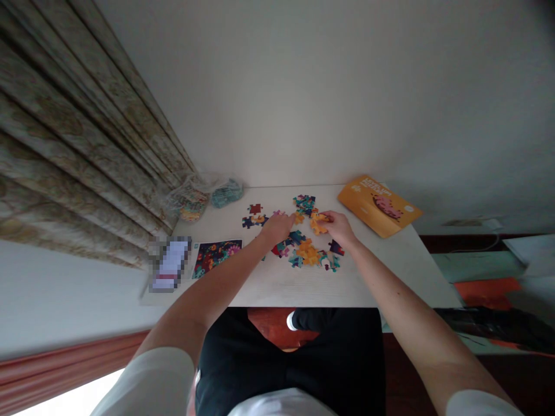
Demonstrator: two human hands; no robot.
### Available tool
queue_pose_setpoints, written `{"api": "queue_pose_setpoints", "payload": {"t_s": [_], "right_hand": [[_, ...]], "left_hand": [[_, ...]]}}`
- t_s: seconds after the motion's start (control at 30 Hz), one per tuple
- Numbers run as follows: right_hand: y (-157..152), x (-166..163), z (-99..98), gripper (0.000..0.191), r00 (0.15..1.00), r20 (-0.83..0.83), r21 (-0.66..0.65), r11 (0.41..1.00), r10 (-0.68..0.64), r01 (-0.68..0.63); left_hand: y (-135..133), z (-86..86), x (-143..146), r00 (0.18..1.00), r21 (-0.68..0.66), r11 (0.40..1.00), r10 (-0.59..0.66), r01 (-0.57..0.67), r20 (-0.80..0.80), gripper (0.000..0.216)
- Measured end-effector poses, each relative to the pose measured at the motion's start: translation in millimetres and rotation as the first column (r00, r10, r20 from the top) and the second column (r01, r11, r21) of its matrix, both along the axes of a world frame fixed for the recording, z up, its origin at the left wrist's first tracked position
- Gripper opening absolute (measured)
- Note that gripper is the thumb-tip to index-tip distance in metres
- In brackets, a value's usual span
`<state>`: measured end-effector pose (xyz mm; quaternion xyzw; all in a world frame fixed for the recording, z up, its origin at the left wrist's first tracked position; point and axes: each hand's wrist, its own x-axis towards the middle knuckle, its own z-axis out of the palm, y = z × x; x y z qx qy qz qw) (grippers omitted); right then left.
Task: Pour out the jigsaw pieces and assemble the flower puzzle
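Observation:
My right hand (340, 227) is closed with its fingertips on a yellow jigsaw piece (319, 224), just above the table. My left hand (277, 228) has its fingers drawn together low over the pieces, beside a small yellow piece (299, 218). What those fingers hold, if anything, is hidden. In front of both hands lies a loose group of yellow and teal jigsaw pieces (307, 252). Another cluster of teal pieces (304, 203) sits farther back. A dark purple piece (336, 247) lies near my right wrist, and a dark red piece (255, 208) is to the left.
A printed picture card (217, 254) and a pixelated phone (172, 264) lie on the white table (269, 289) at left. Clear bags of pieces (193, 199) stand at the back left, near the curtain (87, 127). An orange pouch (377, 205) rests at the back right by the wall.

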<state>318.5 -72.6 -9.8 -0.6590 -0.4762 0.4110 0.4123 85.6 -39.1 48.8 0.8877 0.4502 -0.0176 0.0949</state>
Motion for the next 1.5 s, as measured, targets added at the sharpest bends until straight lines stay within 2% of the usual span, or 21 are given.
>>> {"api": "queue_pose_setpoints", "payload": {"t_s": [0.1,0.2,0.33,0.43,0.57,0.63,0.77,0.83,0.9,0.97,1.03,1.1,1.17,1.27,1.37,1.5], "right_hand": [[-1,-6,-5.4,0.039,0.995,-0.060,-0.016,0.997,-0.074,0.073],[-2,-10,-8.7,0.034,0.982,-0.137,-0.050,0.991,-0.129,0.124],[0,-8,-12.6,0.032,0.973,-0.162,-0.032,0.987,-0.162,0.159],[-1,-2,-12.9,0.033,0.991,-0.032,0.083,0.988,-0.126,0.128],[-11,4,-7.2,0.023,0.971,0.230,0.327,0.945,-0.063,-0.016],[-19,4,-3.7,0.014,0.924,0.382,0.368,0.917,0.002,-0.155],[-29,0,-0.1,0.009,0.749,0.633,0.260,0.858,0.196,-0.444],[-32,-2,0.7,0.012,0.694,0.675,0.214,0.833,0.251,-0.510],[-33,-3,2.3,0.017,0.677,0.685,0.208,0.818,0.269,-0.536],[-33,-2,5.0,0.019,0.685,0.682,0.225,0.818,0.256,-0.529],[-34,1,7.6,0.019,0.706,0.680,0.249,0.844,0.197,-0.475],[-33,8,8.4,0.022,0.720,0.688,0.263,0.895,0.087,-0.360],[-32,17,6.2,0.025,0.708,0.706,0.261,0.936,-0.019,-0.235],[-28,33,-0.7,0.034,0.658,0.752,0.205,0.965,-0.046,-0.167],[-27,41,-3.7,0.039,0.630,0.777,0.140,0.974,0.003,-0.178],[-42,23,6.3,0.034,0.678,0.735,0.213,0.956,-0.020,-0.203]], "left_hand": [[7,0.0,4,0.989,-0.027,0.996,0.083,-0.080,0.123,0.049],[14,-1.3,14,0.952,-0.144,0.979,0.176,-0.143,0.250,0.054],[24,-2.8,28,0.923,-0.273,0.929,0.313,-0.249,0.224,0.049],[32,-2.0,24,0.927,-0.284,0.915,0.338,-0.285,0.160,0.036],[36,-0.1,6,0.930,-0.230,0.912,0.362,-0.338,0.068,0.026],[31,0.0,1,0.937,-0.145,0.932,0.343,-0.331,0.070,0.028],[18,-5.8,11,0.977,0.071,0.980,0.178,-0.187,0.118,0.033],[13,-11.6,21,0.984,0.083,0.985,0.138,-0.148,0.115,0.036],[11,-17.6,32,0.982,0.060,0.984,0.160,-0.166,0.099,0.038],[11,-22.1,41,0.971,0.033,0.975,0.217,-0.221,0.096,0.043],[15,-23.9,48,0.944,-0.039,0.951,0.309,-0.307,0.118,0.050],[22,-22.4,50,0.910,-0.131,0.918,0.391,-0.375,0.138,0.051],[30,-18.4,50,0.895,-0.186,0.903,0.417,-0.388,0.156,0.038],[37,-11.7,44,0.905,-0.154,0.928,0.367,-0.340,0.215,0.023],[34,-10.7,34,0.940,-0.006,0.971,0.232,-0.238,0.248,0.025],[11,-20.2,15,0.969,0.092,0.993,0.056,-0.080,0.241,0.039]]}}
